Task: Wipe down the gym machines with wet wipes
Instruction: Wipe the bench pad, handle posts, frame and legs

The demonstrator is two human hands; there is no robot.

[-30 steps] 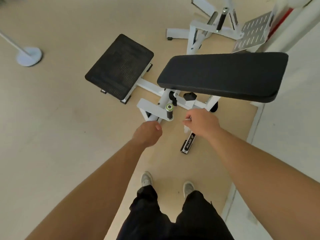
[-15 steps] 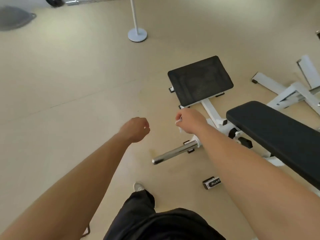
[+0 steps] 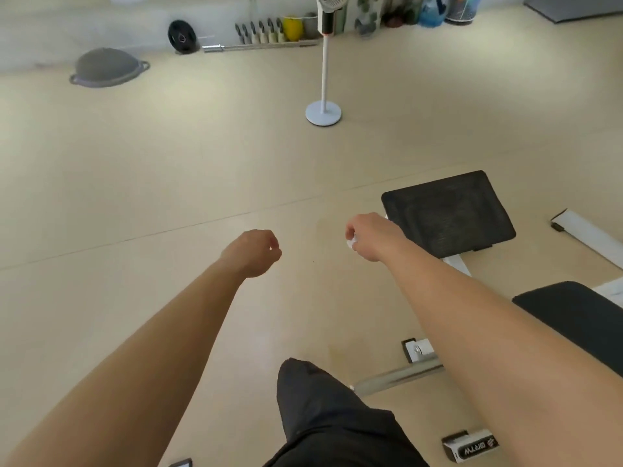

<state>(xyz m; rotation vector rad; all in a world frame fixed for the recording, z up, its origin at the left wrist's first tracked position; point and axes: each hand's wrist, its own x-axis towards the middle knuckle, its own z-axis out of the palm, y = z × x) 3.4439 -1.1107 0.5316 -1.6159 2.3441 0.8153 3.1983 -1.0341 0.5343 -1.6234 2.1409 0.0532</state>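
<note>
My right hand (image 3: 371, 235) is curled round a small white wet wipe (image 3: 351, 243), of which only a corner shows below the fingers. It hovers over the floor just left of the black footplate (image 3: 448, 212) of the white-framed gym machine. My left hand (image 3: 256, 252) is held out over bare floor with its fingers curled and nothing in it. The machine's black padded bench (image 3: 580, 318) lies at the right edge, partly behind my right forearm. A chrome bar (image 3: 394, 379) of the machine sticks out low near my leg.
A white standing fan (image 3: 323, 112) is on the floor ahead. A grey balance dome (image 3: 108, 67) lies far left. A black weight plate (image 3: 182, 37), a barbell and several small dumbbells line the back wall. My dark-trousered leg (image 3: 323, 416) is forward at the bottom.
The view has swung left and up, away from the bench, toward the open floor and back wall. Both hands moved off the machine's frame. My leg has stepped forward.
</note>
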